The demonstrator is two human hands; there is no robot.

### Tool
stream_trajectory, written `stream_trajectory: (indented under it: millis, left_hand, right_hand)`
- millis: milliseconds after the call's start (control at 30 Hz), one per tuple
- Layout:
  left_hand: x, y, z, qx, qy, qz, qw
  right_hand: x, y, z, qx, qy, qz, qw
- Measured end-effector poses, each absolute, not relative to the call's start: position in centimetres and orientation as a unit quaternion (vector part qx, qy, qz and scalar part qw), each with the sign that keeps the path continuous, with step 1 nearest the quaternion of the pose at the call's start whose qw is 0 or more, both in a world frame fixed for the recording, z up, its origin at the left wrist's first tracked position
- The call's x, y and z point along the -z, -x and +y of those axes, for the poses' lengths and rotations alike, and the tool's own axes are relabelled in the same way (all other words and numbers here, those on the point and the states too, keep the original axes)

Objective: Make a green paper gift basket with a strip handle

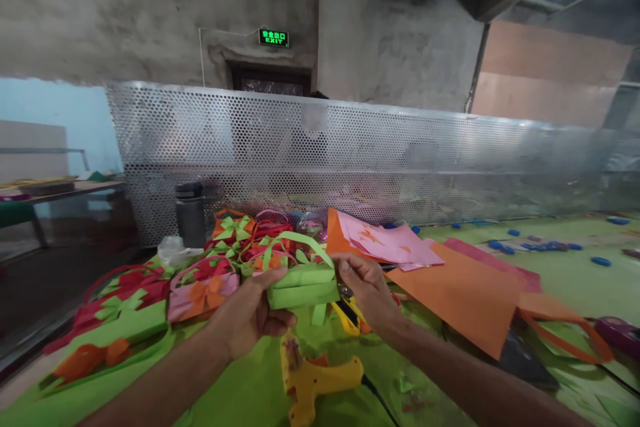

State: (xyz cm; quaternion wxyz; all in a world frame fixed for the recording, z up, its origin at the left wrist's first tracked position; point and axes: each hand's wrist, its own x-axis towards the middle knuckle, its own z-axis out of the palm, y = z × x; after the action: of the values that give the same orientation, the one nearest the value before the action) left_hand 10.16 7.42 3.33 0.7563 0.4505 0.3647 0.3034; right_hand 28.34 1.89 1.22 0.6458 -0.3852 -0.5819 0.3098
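A small light-green felt handbag (304, 288) with a looped strap is held up in front of me, over the table. My left hand (257, 310) grips its left end, thumb on top and fingers below. At the right end, my right hand (364, 283) has its fingers closed at the spot where the strap meets the bag. A yellow glue gun (323, 377) with a black cord lies just below the bag. Yellow-handled scissors (346, 319) are partly hidden behind my right hand.
Felt bags with bows (203, 293) crowd the left side, near a dark bottle (190, 217). Orange felt sheets (463, 290) and pink ones (395, 243) lie to the right. Blue pieces (550, 246) are scattered farther off. A perforated metal screen (365, 153) runs along the back.
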Motion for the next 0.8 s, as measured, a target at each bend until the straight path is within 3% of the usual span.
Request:
stream_trajectory:
  millis: [800]
  left_hand:
    - [-3.01, -9.95, 7.13, -0.276, -0.460, 0.309, 0.785]
  right_hand:
    - [-1.63, -28.22, 1.42, -0.396, 0.332, -0.598, 0.612]
